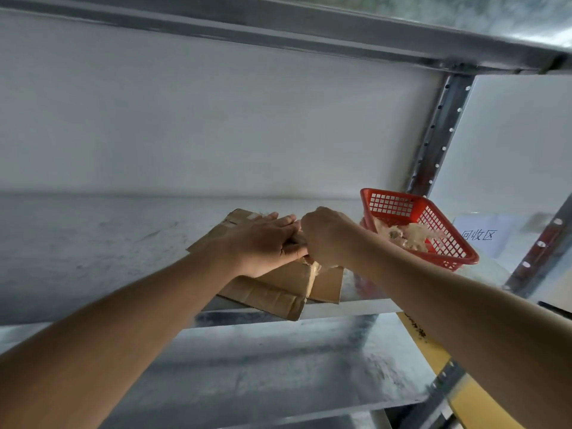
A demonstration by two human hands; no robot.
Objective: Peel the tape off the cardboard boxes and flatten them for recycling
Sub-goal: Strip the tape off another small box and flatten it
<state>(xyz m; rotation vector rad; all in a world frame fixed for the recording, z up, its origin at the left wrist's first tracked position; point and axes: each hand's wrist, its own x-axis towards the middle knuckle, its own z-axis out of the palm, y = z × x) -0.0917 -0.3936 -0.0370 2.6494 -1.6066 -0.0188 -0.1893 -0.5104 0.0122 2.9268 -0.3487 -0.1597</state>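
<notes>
Two bare hands work over flattened cardboard (pixel 272 289) lying on a metal shelf (pixel 93 243), its near edge hanging a little past the shelf's front lip. At least two cardboard layers show, one on the other; the exact count cannot be told. The left hand (pixel 263 243) lies palm down on the top sheet, fingers straight and together, pressing it flat. The right hand (pixel 325 236), touching the left one's fingertips, is curled tight, and a strip of clear tape (pixel 315 269) runs from under it down to the cardboard, so it appears to pinch the tape. Just to the right stands one red basket (pixel 433 218), tilted, with a crumpled wad of used tape (pixel 405 235) inside. Behind the basket, one white paper sign (pixel 478 235) with printed characters is on the wall.
</notes>
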